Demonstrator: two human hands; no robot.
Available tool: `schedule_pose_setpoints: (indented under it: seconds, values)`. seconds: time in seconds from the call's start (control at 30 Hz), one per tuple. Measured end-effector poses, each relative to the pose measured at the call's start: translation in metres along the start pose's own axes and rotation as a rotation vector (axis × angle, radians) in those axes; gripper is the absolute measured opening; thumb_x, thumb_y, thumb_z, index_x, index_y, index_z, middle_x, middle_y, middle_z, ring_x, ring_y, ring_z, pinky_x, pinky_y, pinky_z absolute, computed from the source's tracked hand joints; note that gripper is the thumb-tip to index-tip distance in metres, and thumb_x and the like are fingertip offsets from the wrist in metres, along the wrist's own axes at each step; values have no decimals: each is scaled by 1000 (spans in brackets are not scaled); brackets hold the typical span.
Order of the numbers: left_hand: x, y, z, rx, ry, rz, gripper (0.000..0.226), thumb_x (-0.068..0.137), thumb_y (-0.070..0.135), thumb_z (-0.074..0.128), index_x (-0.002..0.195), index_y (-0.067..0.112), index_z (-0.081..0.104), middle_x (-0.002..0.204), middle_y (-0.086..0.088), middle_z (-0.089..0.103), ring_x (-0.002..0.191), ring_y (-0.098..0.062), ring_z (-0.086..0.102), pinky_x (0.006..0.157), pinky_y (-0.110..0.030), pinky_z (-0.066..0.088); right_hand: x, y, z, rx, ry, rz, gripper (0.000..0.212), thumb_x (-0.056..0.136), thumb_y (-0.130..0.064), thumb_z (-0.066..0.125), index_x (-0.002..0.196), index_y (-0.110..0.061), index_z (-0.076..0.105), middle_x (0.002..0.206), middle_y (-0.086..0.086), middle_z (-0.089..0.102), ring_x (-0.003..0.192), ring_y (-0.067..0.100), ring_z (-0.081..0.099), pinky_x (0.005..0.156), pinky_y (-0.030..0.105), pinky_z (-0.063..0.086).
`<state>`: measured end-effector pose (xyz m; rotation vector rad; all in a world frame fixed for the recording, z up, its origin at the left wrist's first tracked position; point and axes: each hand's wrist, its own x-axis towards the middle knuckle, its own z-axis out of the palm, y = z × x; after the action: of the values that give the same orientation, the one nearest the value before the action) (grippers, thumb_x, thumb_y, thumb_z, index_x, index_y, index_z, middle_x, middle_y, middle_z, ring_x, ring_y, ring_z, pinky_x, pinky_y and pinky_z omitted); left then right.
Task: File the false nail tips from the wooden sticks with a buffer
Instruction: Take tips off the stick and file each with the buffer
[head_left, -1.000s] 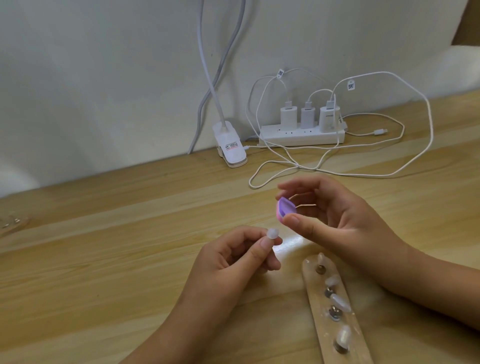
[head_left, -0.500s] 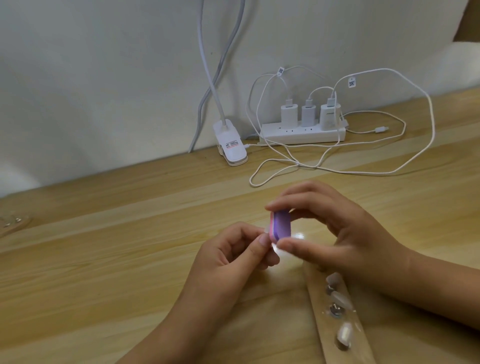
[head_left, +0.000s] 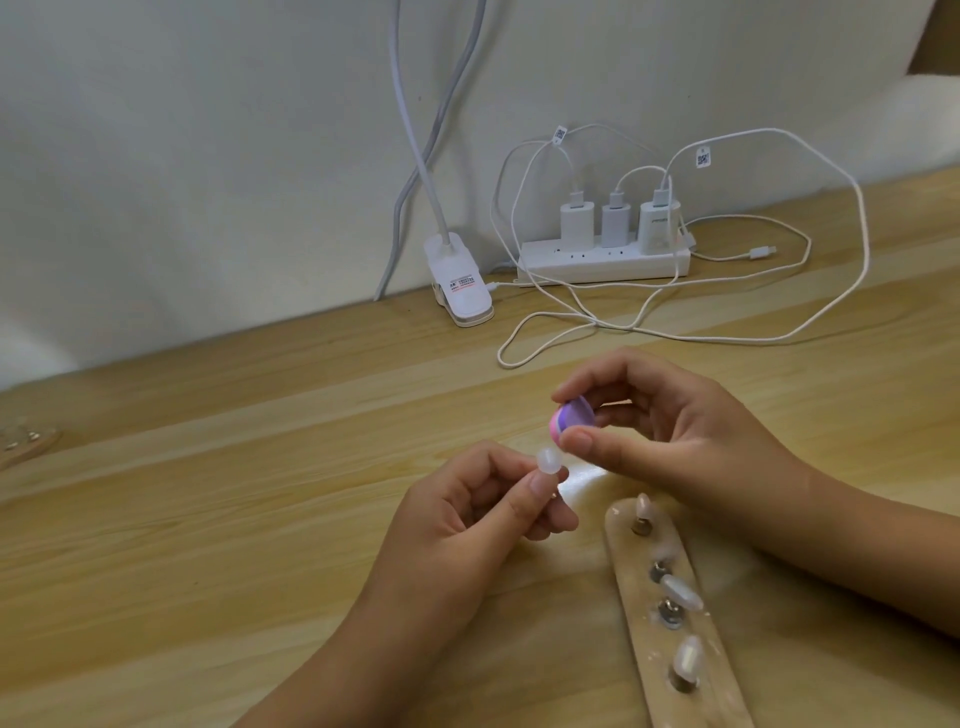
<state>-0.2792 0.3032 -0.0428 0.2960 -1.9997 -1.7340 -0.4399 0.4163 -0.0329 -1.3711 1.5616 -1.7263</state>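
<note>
hands (head_left: 467, 514) (head_left: 675, 431) 2 | buffer (head_left: 571, 421) 1 | chargers (head_left: 573, 222) (head_left: 615, 224) (head_left: 657, 226) 3 | power strip (head_left: 602, 262) 1

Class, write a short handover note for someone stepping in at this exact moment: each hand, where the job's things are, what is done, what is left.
Left hand: pinches one false nail tip, raised.
Right hand: pinches the purple buffer just above that tip; contact unclear.
Wooden stick: lies on the table below the right hand, with three tips mounted on it.
Done: one tip taken up; how far it is filed cannot be told.
Left: finish this tip, then probably the three on the stick.
</note>
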Motion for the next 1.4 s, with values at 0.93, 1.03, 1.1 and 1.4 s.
schedule_pose_setpoints:
  seconds: [0.93, 1.03, 1.1, 1.4]
  values:
    - [1, 1, 0, -4, -13, 16, 15, 87, 24, 63, 82, 11, 66, 69, 0, 70, 67, -7, 63, 67, -15, 48, -7, 0, 4, -69, -74, -106, 27, 80, -22, 79, 102, -12, 67, 96, -5, 64, 93, 14, 67, 86, 22, 52]
    - [0, 1, 0, -8, -13, 12, 16, 88, 27, 65, 84, 11, 67, 69, 0, 70, 68, -7, 63, 67, -15, 48, -6, -1, 3, -3, -49, -39, 26, 78, -26, 78, 99, -15, 68, 93, -8, 65, 90, 11, 68, 82, 20, 52]
    - [1, 1, 0, 2, -17, 16, 13, 88, 27, 64, 81, 17, 68, 69, 0, 70, 68, -7, 63, 67, -14, 48, -7, -2, 4, -58, -77, -95, 28, 80, -22, 79, 102, -11, 67, 95, -6, 64, 93, 13, 67, 86, 21, 51]
    - [2, -2, -2, 22, -25, 9, 13, 85, 32, 63, 80, 22, 68, 69, 1, 70, 70, -7, 64, 68, -15, 49, -8, 1, 5, -58, -73, -76, 27, 80, -27, 80, 100, -13, 68, 93, -8, 65, 90, 12, 67, 84, 21, 51]
